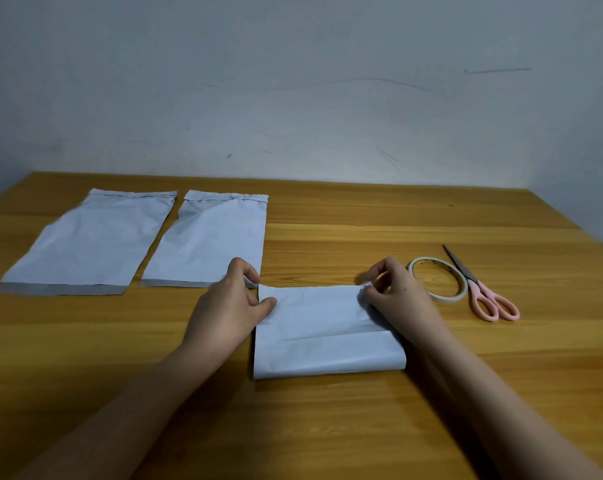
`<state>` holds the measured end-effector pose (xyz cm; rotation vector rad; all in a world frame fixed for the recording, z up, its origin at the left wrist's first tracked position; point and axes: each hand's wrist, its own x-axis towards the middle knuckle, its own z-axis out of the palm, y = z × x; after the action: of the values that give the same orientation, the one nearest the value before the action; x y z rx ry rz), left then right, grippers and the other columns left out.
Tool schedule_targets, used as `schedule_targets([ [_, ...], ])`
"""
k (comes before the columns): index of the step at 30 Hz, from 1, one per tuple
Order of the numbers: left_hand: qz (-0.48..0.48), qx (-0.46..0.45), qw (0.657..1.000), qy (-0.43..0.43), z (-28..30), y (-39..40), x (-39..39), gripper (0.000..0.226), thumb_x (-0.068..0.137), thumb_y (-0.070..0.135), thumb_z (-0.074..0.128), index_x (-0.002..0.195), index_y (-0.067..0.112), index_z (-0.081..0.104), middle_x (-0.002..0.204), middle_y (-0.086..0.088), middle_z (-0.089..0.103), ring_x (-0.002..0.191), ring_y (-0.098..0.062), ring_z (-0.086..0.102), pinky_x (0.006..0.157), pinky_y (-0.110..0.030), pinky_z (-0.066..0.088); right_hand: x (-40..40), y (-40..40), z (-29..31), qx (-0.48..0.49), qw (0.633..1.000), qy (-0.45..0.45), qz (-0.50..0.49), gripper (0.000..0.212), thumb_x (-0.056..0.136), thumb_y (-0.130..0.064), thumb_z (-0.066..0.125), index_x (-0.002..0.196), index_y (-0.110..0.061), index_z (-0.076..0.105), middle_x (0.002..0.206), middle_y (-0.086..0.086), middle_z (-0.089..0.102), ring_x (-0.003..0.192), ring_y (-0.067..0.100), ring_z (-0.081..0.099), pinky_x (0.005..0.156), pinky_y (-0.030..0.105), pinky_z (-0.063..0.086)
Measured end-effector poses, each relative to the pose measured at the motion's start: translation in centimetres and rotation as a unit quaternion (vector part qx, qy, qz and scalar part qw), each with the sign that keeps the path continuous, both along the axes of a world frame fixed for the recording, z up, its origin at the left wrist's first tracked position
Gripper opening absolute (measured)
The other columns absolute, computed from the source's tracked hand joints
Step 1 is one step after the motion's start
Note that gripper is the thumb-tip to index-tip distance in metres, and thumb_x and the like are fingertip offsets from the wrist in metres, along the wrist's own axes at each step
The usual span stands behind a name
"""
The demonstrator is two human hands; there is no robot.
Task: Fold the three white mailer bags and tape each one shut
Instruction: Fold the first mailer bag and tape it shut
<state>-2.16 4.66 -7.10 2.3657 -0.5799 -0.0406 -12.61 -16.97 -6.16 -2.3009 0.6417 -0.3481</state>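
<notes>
White folded mailer bag (324, 330) lies on the wooden surface (397, 220); my left hand (236, 299) and right hand (395, 292) pinch its far corners. Two flat bags (81, 244) (213, 240) lie far left

The wooden counter (328, 216) carries three white mailer bags. Two unfolded mailer bags lie flat at the left, side by side: the outer bag (81, 242) and the inner bag (211, 239). A folded mailer bag (328, 334) lies near the front centre. At the right, a tape roll (438, 279) lies flat, touching pink-handled scissors (480, 289)
</notes>
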Motion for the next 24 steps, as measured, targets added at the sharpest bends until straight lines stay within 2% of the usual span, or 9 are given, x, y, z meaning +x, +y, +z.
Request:
schedule_targets([
  [15,-0.006,0.024,1.000,0.005,0.16,-0.06,0.12,0.032,0.083,0.034,0.070,0.098,0.026,0.043,0.067,0.006,0.061,0.063,-0.007,0.058,0.053,-0.020,0.039,0.27,-0.18,-0.33,-0.010,1.000,0.006,-0.004,0.012,0.084,-0.021,0.061,0.086,-0.029,0.052,0.075,-0.003,0.065,0.066,0.016,0.063,0.061,0.034,0.051],
  [20,-0.008,0.050,0.999,-0.005,0.19,-0.15,0.10,0.033,0.083,0.036,0.068,0.099,0.026,0.041,0.069,0.001,0.064,0.065,-0.014,0.060,0.058,-0.030,0.047,0.29,-0.22,-0.39,-0.010,1.000,0.010,-0.004,0.012,0.083,-0.021,0.061,0.090,-0.025,0.053,0.075,-0.003,0.065,0.068,0.016,0.062,0.061,0.032,0.048],
  [24,-0.009,0.063,0.998,-0.019,0.21,-0.24,0.07,0.032,0.084,0.036,0.068,0.101,0.025,0.042,0.069,0.004,0.060,0.066,-0.014,0.059,0.062,-0.032,0.049,0.23,-0.18,-0.35,-0.018,1.000,0.009,-0.002,0.013,0.082,-0.019,0.060,0.091,-0.023,0.053,0.074,-0.002,0.065,0.069,0.018,0.062,0.063,0.034,0.048],
])
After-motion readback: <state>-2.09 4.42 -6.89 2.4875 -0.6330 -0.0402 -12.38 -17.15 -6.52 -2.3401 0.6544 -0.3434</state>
